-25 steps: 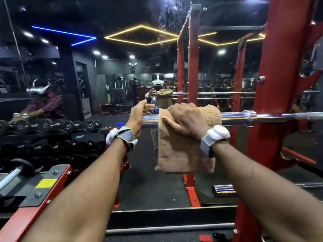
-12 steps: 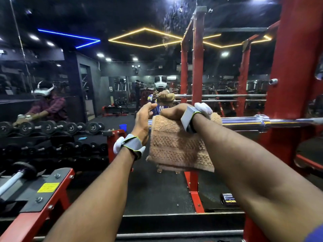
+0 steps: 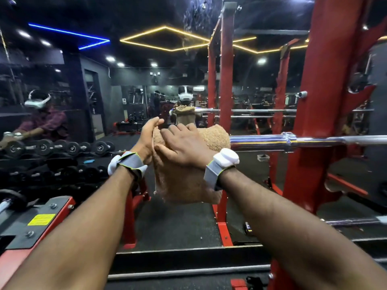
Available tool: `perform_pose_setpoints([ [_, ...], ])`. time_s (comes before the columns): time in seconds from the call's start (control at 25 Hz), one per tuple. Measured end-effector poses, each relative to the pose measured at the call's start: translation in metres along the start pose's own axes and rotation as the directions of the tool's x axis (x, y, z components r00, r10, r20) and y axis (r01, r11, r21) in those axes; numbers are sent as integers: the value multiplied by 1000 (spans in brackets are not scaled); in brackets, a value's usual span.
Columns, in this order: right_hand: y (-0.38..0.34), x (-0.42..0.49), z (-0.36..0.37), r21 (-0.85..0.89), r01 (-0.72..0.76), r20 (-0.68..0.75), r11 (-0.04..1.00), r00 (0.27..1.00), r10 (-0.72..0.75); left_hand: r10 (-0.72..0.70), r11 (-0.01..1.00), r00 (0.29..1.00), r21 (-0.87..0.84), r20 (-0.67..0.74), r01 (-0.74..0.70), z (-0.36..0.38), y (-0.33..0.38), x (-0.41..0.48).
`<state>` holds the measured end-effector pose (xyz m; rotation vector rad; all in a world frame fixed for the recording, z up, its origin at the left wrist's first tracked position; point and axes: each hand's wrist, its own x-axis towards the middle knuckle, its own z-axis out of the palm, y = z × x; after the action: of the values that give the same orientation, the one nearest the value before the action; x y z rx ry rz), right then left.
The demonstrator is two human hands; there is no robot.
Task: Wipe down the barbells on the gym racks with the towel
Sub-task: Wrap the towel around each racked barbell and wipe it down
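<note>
A chrome barbell [image 3: 272, 141] lies level on the red rack [image 3: 314, 114], running from the centre to the right edge. A brown towel [image 3: 184, 181] is draped over the bar's left end, hiding it, and hangs down below. My right hand [image 3: 182, 146] lies on top of the towel with its fingers curled over it and the bar. My left hand [image 3: 148, 136] grips the bar's left end right beside the towel's edge, thumb up. Both wrists wear grey straps with white pods.
A mirror wall ahead reflects me and the towel. A dumbbell rack [image 3: 58, 149] stands at left. Red uprights [image 3: 226, 101] rise behind the towel. A second bar [image 3: 356, 221] lies low at right, and a red and black bench frame [image 3: 41, 218] sits at lower left.
My right hand rolled the towel forward over the bar half a second ago, wrist high, and has rolled back on top. The towel has shifted left, against my left hand.
</note>
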<state>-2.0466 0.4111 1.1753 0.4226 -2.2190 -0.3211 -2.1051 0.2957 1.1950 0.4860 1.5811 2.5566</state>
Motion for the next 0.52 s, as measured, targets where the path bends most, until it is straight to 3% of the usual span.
perform_pose_setpoints([
  [0.12, 36, -17, -6, -100, 191, 135, 976, 975, -177, -4, 995, 998, 95, -55, 9, -4, 4, 0],
  [0.28, 71, -35, -19, -53, 113, 151, 992, 983, -104, 73, 975, 993, 215, -93, -52, -1, 3, -12],
  [0.4, 63, -25, -24, -64, 58, 227, 996, 973, -42, 59, 982, 994, 186, -91, -41, -2, 2, -9],
  [0.52, 25, -3, -11, -149, 47, 184, 988, 983, -19, 8, 997, 996, 77, -90, -1, -3, -1, -2],
])
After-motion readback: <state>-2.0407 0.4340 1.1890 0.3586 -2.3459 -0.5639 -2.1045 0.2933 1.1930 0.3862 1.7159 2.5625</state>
